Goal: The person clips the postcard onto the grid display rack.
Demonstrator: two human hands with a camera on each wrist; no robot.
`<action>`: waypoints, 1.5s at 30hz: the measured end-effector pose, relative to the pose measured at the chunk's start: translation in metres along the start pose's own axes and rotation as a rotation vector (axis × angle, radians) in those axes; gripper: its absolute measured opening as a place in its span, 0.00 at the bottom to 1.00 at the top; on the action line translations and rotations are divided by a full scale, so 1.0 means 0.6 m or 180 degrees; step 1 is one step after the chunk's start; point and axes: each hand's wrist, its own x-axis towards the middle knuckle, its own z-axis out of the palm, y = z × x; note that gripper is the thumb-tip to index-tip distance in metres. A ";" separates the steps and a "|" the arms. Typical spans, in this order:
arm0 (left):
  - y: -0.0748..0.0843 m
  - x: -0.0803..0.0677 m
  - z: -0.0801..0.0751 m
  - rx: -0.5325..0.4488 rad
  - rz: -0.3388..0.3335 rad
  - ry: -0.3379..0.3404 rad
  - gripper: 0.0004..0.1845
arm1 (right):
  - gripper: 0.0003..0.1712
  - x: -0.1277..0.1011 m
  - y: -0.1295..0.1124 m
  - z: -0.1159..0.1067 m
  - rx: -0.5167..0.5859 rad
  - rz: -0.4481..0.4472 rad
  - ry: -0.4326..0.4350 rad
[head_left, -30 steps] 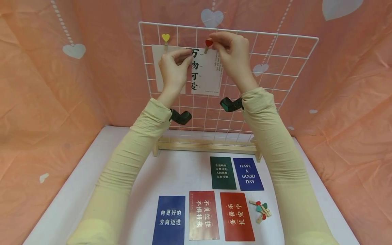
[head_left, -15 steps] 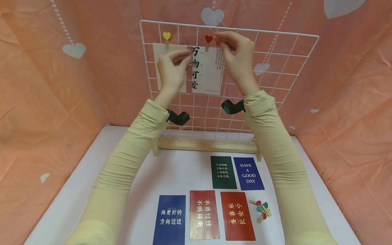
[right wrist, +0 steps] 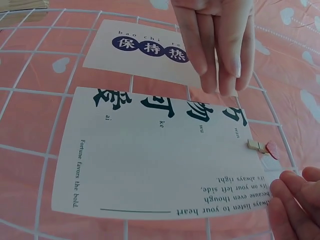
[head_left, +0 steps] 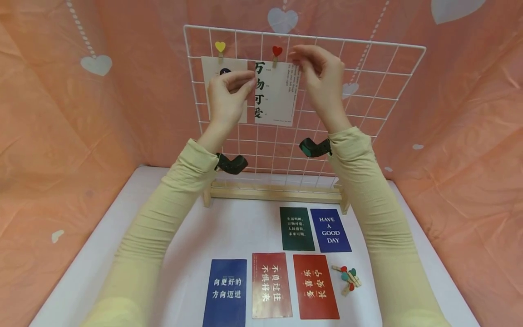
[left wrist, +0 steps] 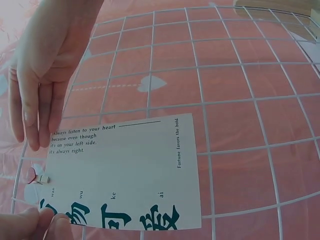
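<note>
A white wire grid point(head_left: 380, 72) stands upright on a wooden base. A white card with black characters point(head_left: 278, 97) point(left wrist: 130, 170) point(right wrist: 165, 160) hangs from it by a red heart clip point(head_left: 277, 51) point(right wrist: 265, 148). My left hand point(head_left: 251, 83) pinches this card's left edge between thumb and fingers. My right hand point(head_left: 298, 53) hovers just right of the red clip, fingers relaxed and holding nothing. To the left, a second card point(head_left: 212, 77) point(right wrist: 145, 47) hangs from a yellow heart clip point(head_left: 220, 47), partly hidden by my left hand.
On the white table lie a green card point(head_left: 297, 228), a blue "HAVE A GOOD DAY" card point(head_left: 330, 230), another blue card point(head_left: 225, 293), two red cards point(head_left: 271, 285) point(head_left: 315, 286) and a small pile of heart clips point(head_left: 347, 276). Pink cloth walls surround the table.
My right hand has let go of the red heart clip and drawn away to the right. The clip now holds the card on the grid. My left hand has sunk slightly.
</note>
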 end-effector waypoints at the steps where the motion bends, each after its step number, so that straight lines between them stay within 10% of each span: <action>1: 0.000 -0.001 -0.001 0.0006 -0.0001 -0.0022 0.10 | 0.10 0.000 0.002 -0.002 0.0025 -0.0019 0.0015; 7: -0.002 -0.012 -0.009 -0.0192 -0.0055 -0.0176 0.11 | 0.11 -0.009 0.006 -0.013 0.0095 -0.0108 0.0084; 22: 0.003 -0.043 -0.038 -0.1031 -0.0949 -0.1005 0.19 | 0.13 -0.068 -0.034 -0.043 0.0324 0.0258 -0.0127; 45: -0.026 -0.083 -0.062 -0.0790 -0.1354 -0.1335 0.22 | 0.14 -0.125 0.045 -0.088 0.0681 0.0331 -0.0497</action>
